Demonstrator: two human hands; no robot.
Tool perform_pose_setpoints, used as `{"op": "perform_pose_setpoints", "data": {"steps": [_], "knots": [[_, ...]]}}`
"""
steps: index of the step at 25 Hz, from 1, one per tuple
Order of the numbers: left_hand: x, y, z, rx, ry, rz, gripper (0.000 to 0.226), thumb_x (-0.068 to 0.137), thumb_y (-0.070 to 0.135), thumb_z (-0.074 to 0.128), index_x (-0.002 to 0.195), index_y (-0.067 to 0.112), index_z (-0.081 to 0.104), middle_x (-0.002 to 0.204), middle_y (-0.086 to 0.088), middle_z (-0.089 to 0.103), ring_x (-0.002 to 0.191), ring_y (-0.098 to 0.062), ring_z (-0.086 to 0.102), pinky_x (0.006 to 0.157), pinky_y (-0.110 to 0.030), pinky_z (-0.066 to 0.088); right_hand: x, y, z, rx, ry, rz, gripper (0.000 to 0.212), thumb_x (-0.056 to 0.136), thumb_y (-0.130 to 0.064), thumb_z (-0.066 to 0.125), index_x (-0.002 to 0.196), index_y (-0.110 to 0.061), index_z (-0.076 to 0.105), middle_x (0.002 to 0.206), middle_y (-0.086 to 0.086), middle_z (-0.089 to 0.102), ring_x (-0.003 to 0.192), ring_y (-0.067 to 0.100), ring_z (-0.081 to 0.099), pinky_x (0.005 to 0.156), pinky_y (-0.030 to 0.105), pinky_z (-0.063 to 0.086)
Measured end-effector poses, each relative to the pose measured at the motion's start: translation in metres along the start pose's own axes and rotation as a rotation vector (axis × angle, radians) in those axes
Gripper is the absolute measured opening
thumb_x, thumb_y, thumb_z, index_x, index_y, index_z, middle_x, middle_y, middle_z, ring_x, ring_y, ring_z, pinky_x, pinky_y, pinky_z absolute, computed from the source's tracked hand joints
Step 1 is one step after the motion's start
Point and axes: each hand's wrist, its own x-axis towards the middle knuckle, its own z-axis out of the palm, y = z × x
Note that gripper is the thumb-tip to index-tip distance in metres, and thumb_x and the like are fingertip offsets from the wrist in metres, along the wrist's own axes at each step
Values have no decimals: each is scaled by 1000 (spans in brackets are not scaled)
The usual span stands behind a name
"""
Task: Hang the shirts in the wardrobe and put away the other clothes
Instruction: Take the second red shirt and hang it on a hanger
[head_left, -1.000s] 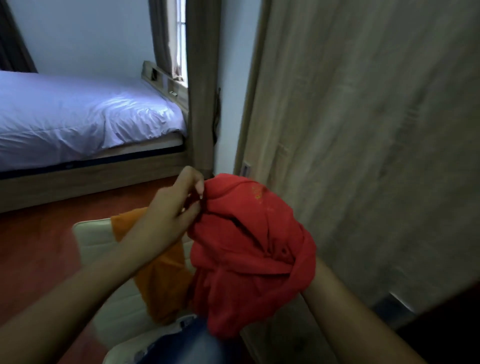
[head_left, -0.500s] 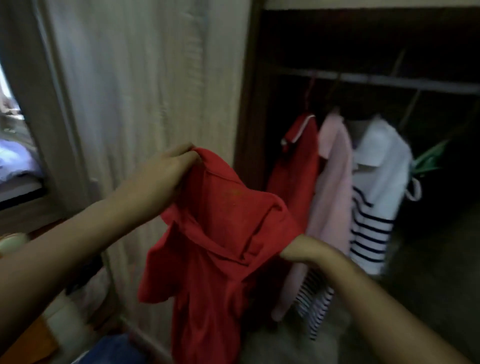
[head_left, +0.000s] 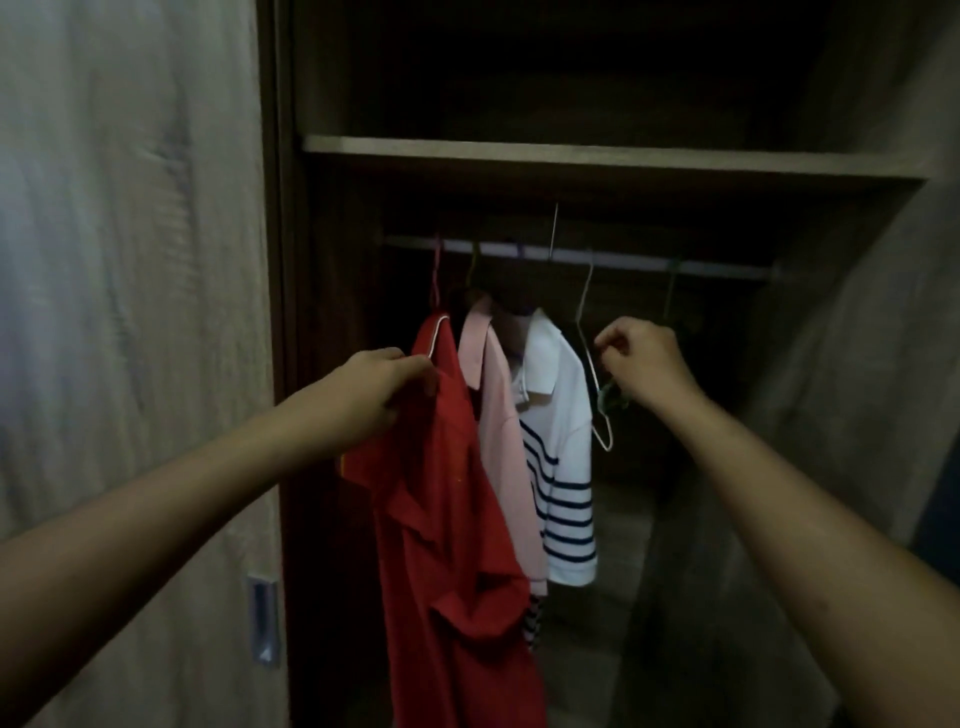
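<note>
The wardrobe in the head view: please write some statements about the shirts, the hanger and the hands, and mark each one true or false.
1. The left hand holds a red shirt. True.
2. The right hand holds a striped shirt. False: its fingers pinch a bare wire hanger.
3. A pink shirt hangs between a red one and the white striped shirt. True.
4. The wire hanger is off the rail. False: its hook is over the rail.
5. The shelf lies below the rail. False: it is above.
</note>
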Motion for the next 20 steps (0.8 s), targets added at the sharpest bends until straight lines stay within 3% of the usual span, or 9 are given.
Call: {"op": "perform_pose_setpoints", "data": {"steps": [4,7,9,12,14,18,20], "knots": [[21,9,0,-40,95,116,40,74,-11,52,94,17,74,102,-4,67,98,-20,63,90,-36,50,28,-4,29,-199,-143,95,32,90,-6,49,121,-8,52,121,17,56,105,32,58,82,38,50],[25,8,4,-26,76,134,39,77,-12,51,96,12,75,106,-5,69,103,-18,62,94,-27,47,36,7,46,-321,-269,199,51,90,-5,49,137,-3,31,133,26,46,119,40,51,94,41,45],[24,5,7,-4,29,146,40,76,-12,51,99,12,74,109,-6,68,106,-19,62,95,-27,46,38,20,54,-272,-254,310,54,89,-3,52,138,-1,30,136,26,45,122,40,49,96,42,44],[17,-2,12,28,-23,191,42,74,-13,49,99,12,72,108,-7,66,104,-22,62,94,-32,48,38,37,63,-92,-72,350,29,90,-1,48,118,1,56,124,25,57,114,39,55,91,38,46],[13,-5,15,48,-49,196,42,78,-11,44,100,15,69,109,-6,62,99,-20,61,89,-34,50,38,40,65,86,83,321,25,92,-3,44,103,0,66,113,23,64,106,36,59,86,34,46],[7,-4,18,111,-155,177,23,88,4,50,85,23,62,105,-1,53,91,-16,57,79,-32,53,5,43,69,410,263,226,17,93,-9,46,94,-6,63,81,7,60,74,20,55,57,17,37],[7,-6,23,144,-207,155,21,85,6,57,75,23,62,104,2,52,90,-15,57,75,-28,53,-25,56,78,489,247,177,8,93,-12,50,94,-7,57,68,-1,52,60,13,49,44,12,36]]}}
